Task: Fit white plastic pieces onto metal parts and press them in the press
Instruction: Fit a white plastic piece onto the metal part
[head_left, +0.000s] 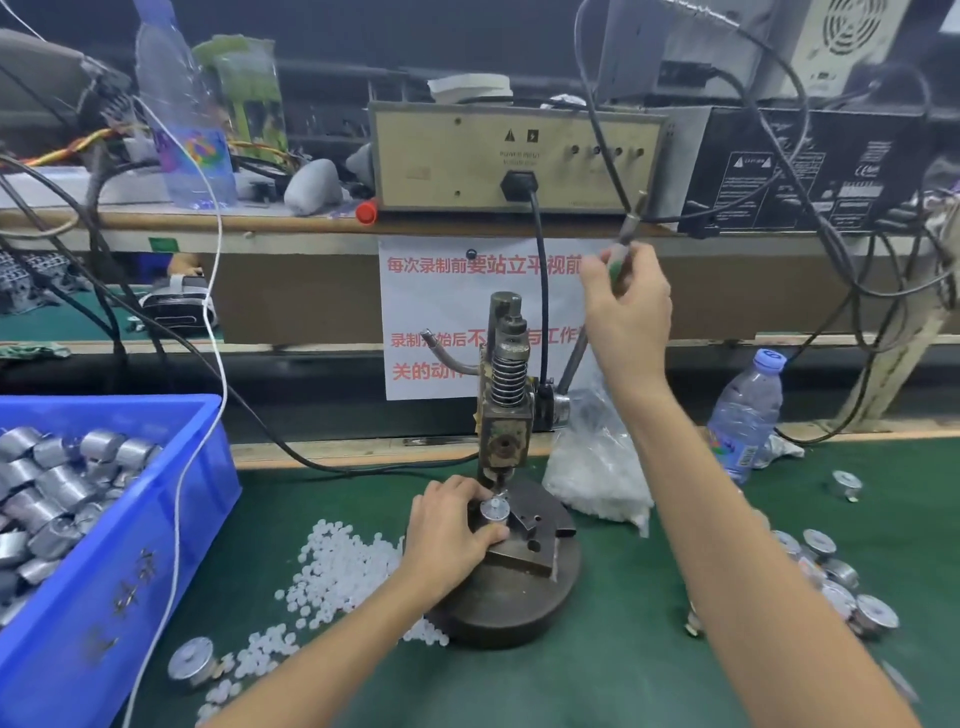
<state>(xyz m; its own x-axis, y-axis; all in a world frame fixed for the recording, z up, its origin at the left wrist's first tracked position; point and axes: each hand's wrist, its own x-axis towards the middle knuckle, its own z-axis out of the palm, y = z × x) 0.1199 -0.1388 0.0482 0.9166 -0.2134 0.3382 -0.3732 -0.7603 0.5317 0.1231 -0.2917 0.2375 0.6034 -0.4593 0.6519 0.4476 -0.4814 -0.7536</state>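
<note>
Along the left edge of the green-matted table (623, 649) stands a blue plastic bin (156, 561), heaped with silver cylindrical metal parts (62, 483); a thin white cable (220, 244) hangs down in front of it; just beside the bin's near right corner one loose silver metal part (191, 661) lies on its side on the mat; next to it a scatter of small white plastic pieces (332, 571) runs from the near edge up to the foot of the press; the left hand (452, 530) rests on the press's fixture block, fingers and thumb curled round a small round metal part (494, 510) that stands upright directly beneath the ram, with a small pale piece on its top; the dark iron hand press (519, 608) stands at the middle of the table on a round base, its spring-wound column rising behind the hand; the right hand (626, 301) is raised high above and to the right of the column, its fingers closed round the green-gripped lever handle (623, 244), whose metal tip sticks out above the fist; behind the right forearm a clear plastic bag of white pieces (597, 478) slumps against the press base; further right a clear water bottle with a blue cap (745, 415) stands near the far edge; a single metal part (847, 483) lies near it, and a cluster of metal parts with discs on top (831, 582) lies toward the right edge.
</note>
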